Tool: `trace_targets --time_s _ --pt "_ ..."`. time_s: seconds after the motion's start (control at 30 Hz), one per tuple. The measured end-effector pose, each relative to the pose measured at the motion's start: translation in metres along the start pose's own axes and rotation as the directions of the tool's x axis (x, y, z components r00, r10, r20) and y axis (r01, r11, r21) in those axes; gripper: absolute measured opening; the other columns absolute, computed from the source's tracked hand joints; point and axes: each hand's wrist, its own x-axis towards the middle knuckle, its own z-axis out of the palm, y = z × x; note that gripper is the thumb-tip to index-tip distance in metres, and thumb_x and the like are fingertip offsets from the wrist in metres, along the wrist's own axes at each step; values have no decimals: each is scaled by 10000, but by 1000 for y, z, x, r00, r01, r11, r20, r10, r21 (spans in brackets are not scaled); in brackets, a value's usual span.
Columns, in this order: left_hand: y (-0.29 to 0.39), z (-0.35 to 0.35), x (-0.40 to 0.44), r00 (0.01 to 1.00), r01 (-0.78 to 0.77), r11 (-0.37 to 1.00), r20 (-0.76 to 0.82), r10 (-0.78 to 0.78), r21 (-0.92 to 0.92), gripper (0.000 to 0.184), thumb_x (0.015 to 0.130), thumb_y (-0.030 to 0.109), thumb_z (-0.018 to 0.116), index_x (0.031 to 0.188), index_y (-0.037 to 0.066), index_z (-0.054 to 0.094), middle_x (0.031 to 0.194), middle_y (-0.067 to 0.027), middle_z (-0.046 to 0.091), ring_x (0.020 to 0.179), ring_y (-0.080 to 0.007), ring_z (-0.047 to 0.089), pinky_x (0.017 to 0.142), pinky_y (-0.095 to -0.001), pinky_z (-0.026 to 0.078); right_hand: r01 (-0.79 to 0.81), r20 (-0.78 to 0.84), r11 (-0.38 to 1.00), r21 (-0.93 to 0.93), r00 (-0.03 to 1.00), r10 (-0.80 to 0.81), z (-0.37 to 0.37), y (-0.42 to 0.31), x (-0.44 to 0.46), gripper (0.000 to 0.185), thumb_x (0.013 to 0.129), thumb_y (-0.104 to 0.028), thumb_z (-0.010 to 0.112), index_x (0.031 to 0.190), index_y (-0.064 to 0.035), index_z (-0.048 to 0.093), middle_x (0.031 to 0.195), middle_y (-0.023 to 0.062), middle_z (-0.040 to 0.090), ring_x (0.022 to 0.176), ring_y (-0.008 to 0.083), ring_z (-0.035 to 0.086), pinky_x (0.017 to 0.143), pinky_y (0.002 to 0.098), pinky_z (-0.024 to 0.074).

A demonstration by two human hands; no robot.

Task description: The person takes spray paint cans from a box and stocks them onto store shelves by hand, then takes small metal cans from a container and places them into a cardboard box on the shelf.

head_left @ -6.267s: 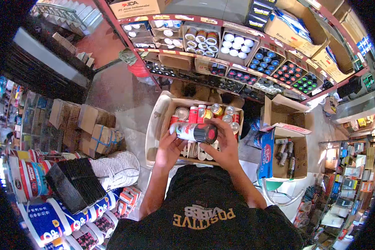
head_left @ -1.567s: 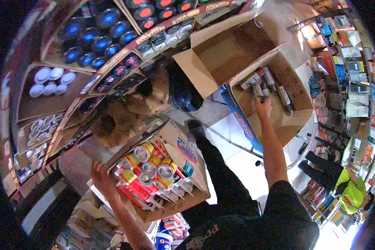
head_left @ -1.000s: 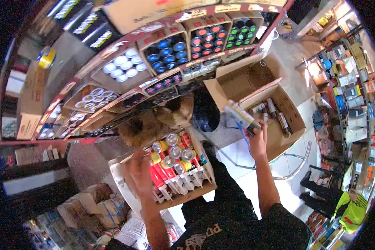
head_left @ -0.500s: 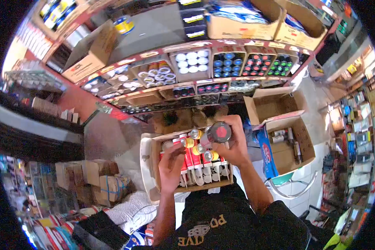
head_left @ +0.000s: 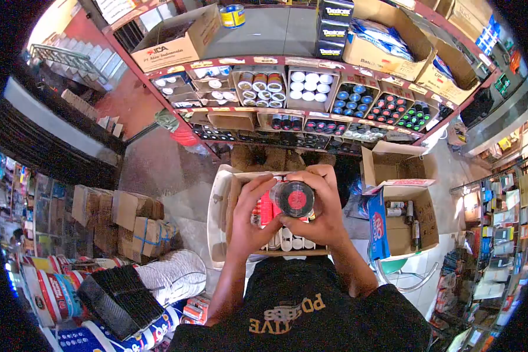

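A spray can (head_left: 295, 199) with a black top and a red disc in its middle is held up between my two hands, its top facing me. My right hand (head_left: 325, 205) wraps round its right side, thumb along the near edge. On the other side, the curved fingers and thumb of my left hand (head_left: 249, 220) close on the can. Directly below is an open carton (head_left: 218, 217) with red-and-white tubes (head_left: 268, 209) and white nozzles or caps (head_left: 293, 242) inside. My hands and the can hide much of its contents.
To the right, an open cardboard box (head_left: 425, 232) holds several cans, with another open box (head_left: 393, 164) behind it. Shelves (head_left: 276, 61) of capped cans stand ahead. Stacked cartons (head_left: 138, 211) and a white rope coil (head_left: 173, 278) are on the left.
My left hand has moved from the carton's contents up to the can, joining my right hand. The can has shifted slightly toward me, and the head view has turned.
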Motion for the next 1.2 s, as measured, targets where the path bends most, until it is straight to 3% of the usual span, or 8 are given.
trace_targets --time_s 0.27,0.5,0.57,0.8,0.9,1.0,1.07,1.2 --pt "-2 -12 -12 1000 4 998 1 -4 -70 729 621 -13 818 1308 56 586 1298 -157 593 1228 -310 557 1038 -397 433 18 -17 1000 -20 1000 -18 8 -21 5 713 573 -225 873 1219 -61 619 1098 130 538 1044 298 527 921 392 437" --pt "-8 -23 -17 998 20 993 -54 -26 -115 692 614 -32 810 1273 43 614 1244 -155 617 1171 -305 588 1002 -393 456 52 -26 998 -21 998 -53 15 -27 4 735 566 -203 878 1234 -70 601 1118 137 552 1050 316 547 907 403 451" --pt "-7 -28 -18 998 -1 1000 -55 0 -16 692 606 -41 808 1267 34 617 1235 -155 614 1157 -297 588 987 -385 463 91 -12 996 13 996 -90 16 -26 3 711 598 -175 847 1232 -29 558 1125 145 494 1053 267 512 922 354 430" --pt "3 -34 -19 996 -47 995 -74 53 87 703 579 -43 823 1250 27 626 1240 -150 603 1155 -292 582 984 -380 463 178 -28 984 31 984 -177 16 -17 -6 704 629 -107 823 1245 -39 490 1142 141 474 1069 270 506 944 363 424" --pt "1 -33 -20 995 -50 991 -84 61 124 729 563 -37 840 1254 24 617 1225 -140 606 1139 -295 590 978 -382 467 94 -114 992 82 990 -85 19 -18 -13 644 646 -169 847 1201 -49 544 1124 148 546 1059 316 547 938 405 444" --pt "-6 -29 -22 990 1 1000 -138 -1 1 801 551 -40 857 1297 20 571 1198 -135 608 1108 -273 605 968 -376 485 0 -212 918 397 973 91 17 -11 -20 655 765 -212 779 1288 -32 429 1197 104 474 1136 227 486 1003 370 397" --pt "-2 -28 -23 973 115 938 -151 -172 -326 875 558 -33 875 1349 13 503 1185 -136 608 1084 -241 614 957 -366 504 -51 -230 882 468 957 177 16 -17 -21 641 780 -228 764 1288 -31 426 1193 97 473 1133 215 481 1003 363 396" --pt "5 -25 -22 968 121 933 -166 -186 -339 893 584 -45 874 1374 6 461 1182 -142 607 1094 -218 609 956 -360 512 -136 -231 787 601 914 334 14 6 -31 598 815 -235 713 1294 -36 417 1158 69 484 1059 174 496 969 331 413"
